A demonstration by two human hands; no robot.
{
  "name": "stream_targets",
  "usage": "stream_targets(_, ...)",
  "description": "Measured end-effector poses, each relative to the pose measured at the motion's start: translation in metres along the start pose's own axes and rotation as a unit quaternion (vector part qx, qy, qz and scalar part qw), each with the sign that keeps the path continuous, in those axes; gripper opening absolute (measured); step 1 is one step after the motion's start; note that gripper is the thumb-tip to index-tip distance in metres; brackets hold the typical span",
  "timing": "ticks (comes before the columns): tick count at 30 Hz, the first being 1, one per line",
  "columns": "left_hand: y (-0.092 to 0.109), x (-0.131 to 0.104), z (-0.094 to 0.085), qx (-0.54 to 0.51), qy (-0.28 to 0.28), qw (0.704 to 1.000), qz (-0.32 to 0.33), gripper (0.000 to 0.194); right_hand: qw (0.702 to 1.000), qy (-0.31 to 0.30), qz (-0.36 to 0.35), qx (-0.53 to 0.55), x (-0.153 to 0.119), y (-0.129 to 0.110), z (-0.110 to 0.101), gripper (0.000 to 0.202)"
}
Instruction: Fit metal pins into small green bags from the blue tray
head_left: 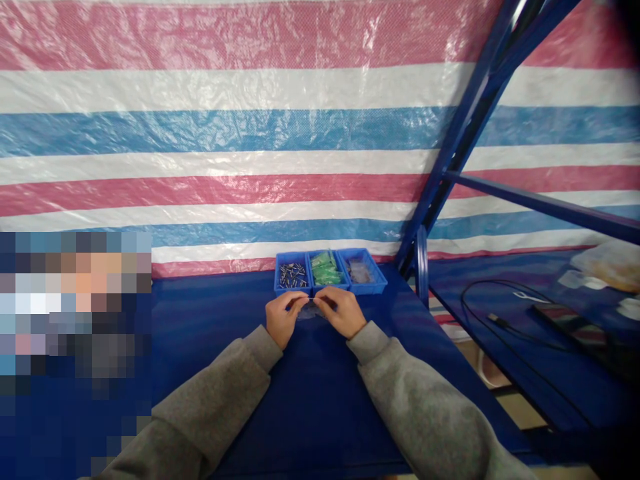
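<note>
The left hand (283, 319) and right hand (344, 312) pinch, fingertips nearly meeting, what appears to be a small, clear, thin plastic bag (309, 311) over the flat blue tabletop (310, 407). The film is probably light, limp and slippery, best held by its rim. Three blue rectangular plastic trays (370, 289) bound the far side; room for moving lies nearer, between the forearms.

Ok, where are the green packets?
Head view, centre: the green packets lie just beyond the right hand, metal pieces to their left, clear plastic to their right.
</note>
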State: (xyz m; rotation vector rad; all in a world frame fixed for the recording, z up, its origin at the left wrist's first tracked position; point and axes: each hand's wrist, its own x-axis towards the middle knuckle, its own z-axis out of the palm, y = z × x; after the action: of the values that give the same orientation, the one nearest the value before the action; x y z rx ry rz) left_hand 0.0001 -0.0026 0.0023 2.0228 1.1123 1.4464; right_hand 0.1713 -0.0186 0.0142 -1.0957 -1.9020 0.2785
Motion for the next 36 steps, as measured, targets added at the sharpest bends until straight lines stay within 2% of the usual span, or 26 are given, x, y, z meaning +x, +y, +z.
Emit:
stream_targets(4,-0.0001,-0.0006,0.0011,-0.025,-0.001,1.000,-0.013,0.018,1.000,0.004,-0.004,0.007,-0.0009,-0.0001,0.0027,0.021)
stream_targets(11,0.0029,0.0007,0.0045,-0.134,-0.013,0.990,-0.041,0.025,1.000,0.011,-0.002,0.007,-0.0004,0.0003,0.0030,0.030)
stream_targets(15,0.0022,0.0006,0.0047,-0.140,-0.013,0.990,-0.029,0.021,1.000,0.005,0.008,-0.011,-0.0013,0.0011,0.0041,0.037)
stream_targets(20,0.0049,-0.0006,0.0050,-0.171,-0.008,0.985,-0.010,0.016,0.998,0.044,0.032,-0.039,-0.0008,0.0003,0.0029,0.044)
stream_targets(30,-0.0011,-0.0008,0.0061,-0.121,-0.018,0.992,-0.019,0.015,0.996,0.060,0.024,-0.055,-0.0003,0.0005,0.0027,0.041)
stream_targets(36,-0.0026,0.0002,0.0039,-0.100,-0.003,0.995,-0.017,0.017,0.996,0.084,0.014,-0.030,0.0001,0.0034,0.0038,0.026)
